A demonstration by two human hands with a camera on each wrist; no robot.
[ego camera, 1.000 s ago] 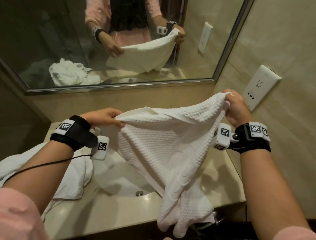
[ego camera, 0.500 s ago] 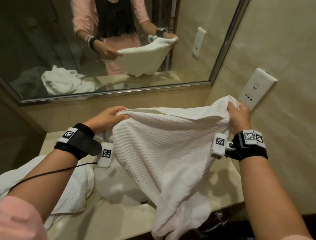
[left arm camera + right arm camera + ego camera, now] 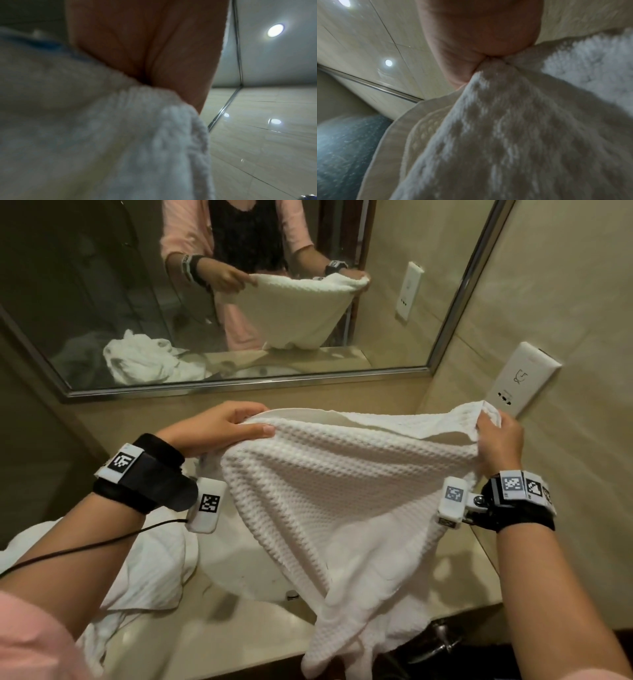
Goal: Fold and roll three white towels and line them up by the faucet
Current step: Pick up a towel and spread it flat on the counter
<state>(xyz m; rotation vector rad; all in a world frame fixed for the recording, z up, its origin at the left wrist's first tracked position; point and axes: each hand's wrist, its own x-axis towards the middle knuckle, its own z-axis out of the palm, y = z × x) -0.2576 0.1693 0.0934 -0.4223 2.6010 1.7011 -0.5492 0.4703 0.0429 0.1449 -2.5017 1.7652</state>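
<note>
A person holds a white waffle-weave towel stretched in the air above a white sink basin. The left hand pinches one top corner and the right hand grips the other. The towel's lower end drapes over the beige counter. More crumpled white towels lie on the counter just left of the basin.

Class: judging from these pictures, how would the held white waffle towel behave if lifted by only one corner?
Probably floppy: the towel sags between the left hand and right hand. Likely non-slippery, given its textured weave; each grip bunches it easily.
</note>
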